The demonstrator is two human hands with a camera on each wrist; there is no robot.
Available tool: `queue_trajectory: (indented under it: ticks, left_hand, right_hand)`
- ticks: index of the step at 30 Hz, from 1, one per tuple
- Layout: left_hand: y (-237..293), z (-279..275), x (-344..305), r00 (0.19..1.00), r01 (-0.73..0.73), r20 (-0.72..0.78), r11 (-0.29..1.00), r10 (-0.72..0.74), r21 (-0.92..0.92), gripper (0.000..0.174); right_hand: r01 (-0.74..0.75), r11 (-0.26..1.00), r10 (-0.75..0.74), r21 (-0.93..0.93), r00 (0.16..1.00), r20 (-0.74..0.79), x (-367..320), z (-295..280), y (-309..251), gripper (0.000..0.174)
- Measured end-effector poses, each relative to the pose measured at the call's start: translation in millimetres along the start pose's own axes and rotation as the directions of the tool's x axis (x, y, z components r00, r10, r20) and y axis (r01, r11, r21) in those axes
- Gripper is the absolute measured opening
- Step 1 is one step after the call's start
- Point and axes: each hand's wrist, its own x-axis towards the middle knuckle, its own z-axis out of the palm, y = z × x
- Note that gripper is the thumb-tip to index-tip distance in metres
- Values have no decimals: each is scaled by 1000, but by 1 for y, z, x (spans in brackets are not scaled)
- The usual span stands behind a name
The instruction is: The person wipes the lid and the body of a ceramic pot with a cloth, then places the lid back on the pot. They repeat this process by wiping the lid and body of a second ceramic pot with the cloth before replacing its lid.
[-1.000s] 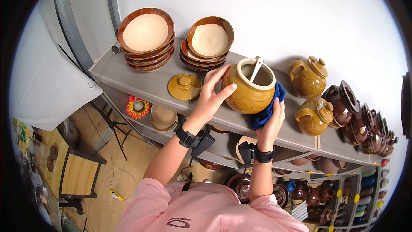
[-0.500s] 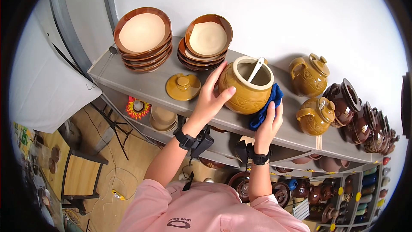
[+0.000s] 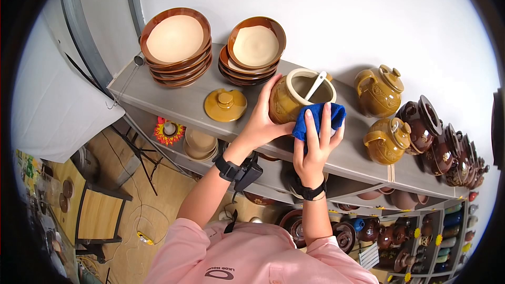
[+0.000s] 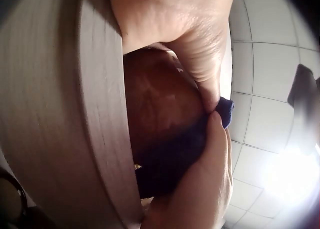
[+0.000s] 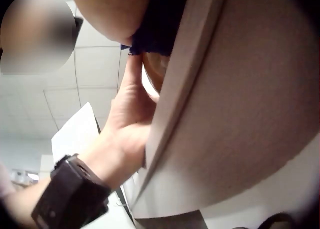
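I see left hand [image 3: 260,122] gripping jar [image 3: 284,104] at shelf [image 3: 158,92] front edge, right hand [image 3: 314,147] flat on cloth [image 3: 319,118], lid [image 3: 225,104] well left

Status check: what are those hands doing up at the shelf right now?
Left hand grips mustard-glazed ceramic jar. Right hand presses blue cloth on its side. White spoon inside.

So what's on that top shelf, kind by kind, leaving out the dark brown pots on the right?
Bowl stacks: 2
Loose lid: 1
Open jar: 1
Spoon: 1
Blue cloth: 1
Yellow lidded pots: 2
Total: 8
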Motion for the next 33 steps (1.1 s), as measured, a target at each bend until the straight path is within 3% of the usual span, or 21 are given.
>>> queue_trajectory:
  ticks: [5, 7, 9, 11, 15, 19, 23, 25, 27, 29, 30, 31, 33]
  left_hand:
    - [8, 1, 0, 999, 33, 5, 998, -33, -45, 106]
    - [9, 2, 0, 999, 44, 7, 998, -43, -48, 106]
    - [10, 2, 0, 999, 50, 15, 998, -49, -45, 106]
    - [9, 3, -1, 998, 59, 11, 997, -58, -52, 105]
    - [9, 5, -1, 999, 51, 14, 998, -51, -44, 105]
    - [7, 7, -2, 999, 35, 10, 998, -35, -54, 104]
    - [4, 5, -1, 1000, 9, 10, 1000, -9, -11, 105]
    - [3, 4, -2, 1000, 9, 8, 1000, -9, 0, 106]
    - [3, 3, -2, 1000, 13, 6, 1000, -13, -1, 107]
    - [1, 2, -2, 1000, -9, 9, 1000, 9, 13, 106]
    - [1, 2, -2, 1000, -19, 10, 1000, 19, 20, 105]
    - [1, 2, -2, 1000, -17, 11, 1000, 17, 9, 105]
    - [4, 3, -1, 1000, -11, 14, 1000, 12, -13, 105]
  right_hand:
    - [-150, 975, 158, 165, 987, -35, 8, -2, 3, 49]
    - [-294, 890, 326, 349, 945, -35, 14, 0, 6, 45]
    - [-420, 660, 521, 623, 853, 24, 16, 8, 14, 44]
    - [-549, 182, 681, 816, 669, 298, 23, 0, 14, 46]
    - [-572, -221, 736, 790, 434, 520, 17, 10, 45, 48]
    - [-562, -268, 713, 783, 431, 553, 16, 5, 44, 45]
    - [-522, -172, 769, 835, 459, 445, 9, 2, 14, 43]
    - [-526, 15, 758, 850, 561, 334, 8, -2, -9, 43]
    - [-529, 486, 653, 695, 749, 113, 1, 4, -15, 48]
    - [-371, 870, 400, 324, 916, -26, 0, -1, -16, 47]
    - [-331, 890, 346, 315, 938, 8, 4, -5, -17, 52]
    - [-267, 947, 271, 181, 963, 7, 11, -9, -19, 48]
    - [-255, 941, 256, 224, 966, 25, 19, -10, -12, 51]
